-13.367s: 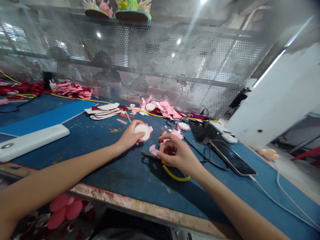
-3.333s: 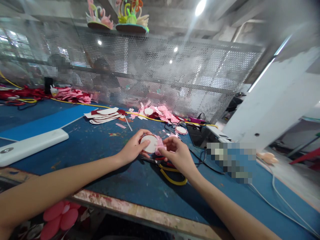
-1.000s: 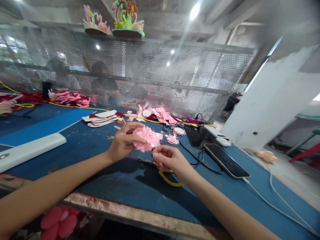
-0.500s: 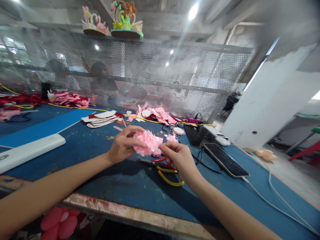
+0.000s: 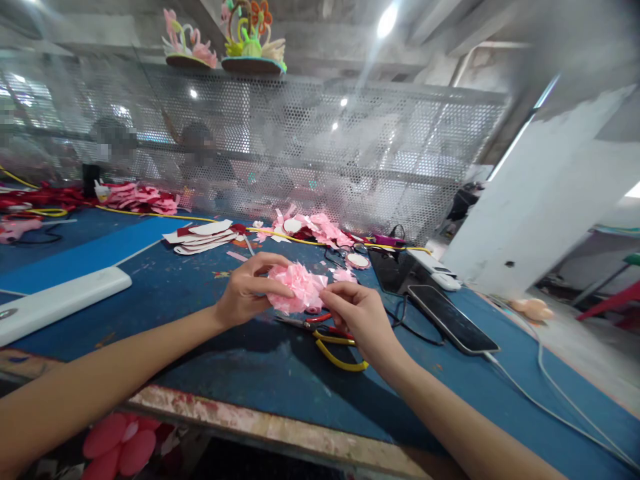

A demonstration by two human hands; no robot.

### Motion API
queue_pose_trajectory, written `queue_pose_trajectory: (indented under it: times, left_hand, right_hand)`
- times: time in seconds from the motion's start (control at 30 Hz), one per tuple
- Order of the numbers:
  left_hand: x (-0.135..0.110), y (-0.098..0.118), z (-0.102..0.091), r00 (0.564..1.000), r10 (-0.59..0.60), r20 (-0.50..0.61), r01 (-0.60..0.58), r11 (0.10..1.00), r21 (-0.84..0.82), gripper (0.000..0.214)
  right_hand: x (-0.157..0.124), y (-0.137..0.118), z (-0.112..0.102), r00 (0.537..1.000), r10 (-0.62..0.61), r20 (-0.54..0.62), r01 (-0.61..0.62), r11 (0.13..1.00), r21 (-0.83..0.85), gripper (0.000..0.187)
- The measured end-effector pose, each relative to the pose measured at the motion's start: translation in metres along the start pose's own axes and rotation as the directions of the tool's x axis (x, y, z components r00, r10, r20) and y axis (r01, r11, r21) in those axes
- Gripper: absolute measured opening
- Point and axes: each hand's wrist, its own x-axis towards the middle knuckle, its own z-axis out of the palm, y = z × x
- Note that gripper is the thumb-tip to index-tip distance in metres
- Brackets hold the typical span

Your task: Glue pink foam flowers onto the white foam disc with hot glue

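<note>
Since a few seconds ago, the ruffled pink disc (image 5: 295, 293) has been turned over: its plain white back faced up then, and its ruffles do now. Over the last half second the short pink strip (image 5: 320, 284) at its right edge has gone from nearly flat to more folded, so the work seems to sit at that edge rather than on the back.

Nearest, below the edge of the blue surface (image 5: 240, 387), is a pink petalled shape (image 5: 131, 447). On the surface, yellow-handled scissors (image 5: 334, 339) lie under the right hand (image 5: 363, 313). Both hands are narrow: the left hand (image 5: 245, 291) grips the disc between thumb and fingers, held above the surface, and the right pinches the strip's loose end. A small pink roll (image 5: 315, 309) shows just behind the disc; it is too hidden to tell whether the strip joins it.

Farther off are the phone (image 5: 453, 319), the stacked white pieces (image 5: 205, 238) and the pink scrap pile (image 5: 327, 230), then the perforated screen (image 5: 310, 143).
</note>
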Motion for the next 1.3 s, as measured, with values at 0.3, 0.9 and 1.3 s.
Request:
queue_pose_trajectory:
  times: [0.3, 0.9, 1.3]
  left_hand:
    - [0.003, 0.003, -0.002, 1.0, 0.025, -0.01, -0.025, 0.999, -0.045, 0.023]
    - [0.003, 0.002, 0.001, 0.999, 0.048, -0.007, -0.049, 0.998, -0.049, 0.013]
    - [0.005, 0.011, 0.015, 0.892, -0.45, -0.04, 0.421, 0.861, -0.286, 0.021]
  right_hand:
    - [0.0, -0.001, -0.001, 1.0, -0.01, 0.001, 0.01, 1.0, 0.022, 0.025]
    - [-0.003, -0.005, 0.001, 0.999, 0.048, 0.021, -0.05, 0.994, 0.092, 0.034]
    - [0.004, -0.003, -0.002, 0.997, -0.013, -0.076, 0.021, 0.994, 0.104, 0.035]
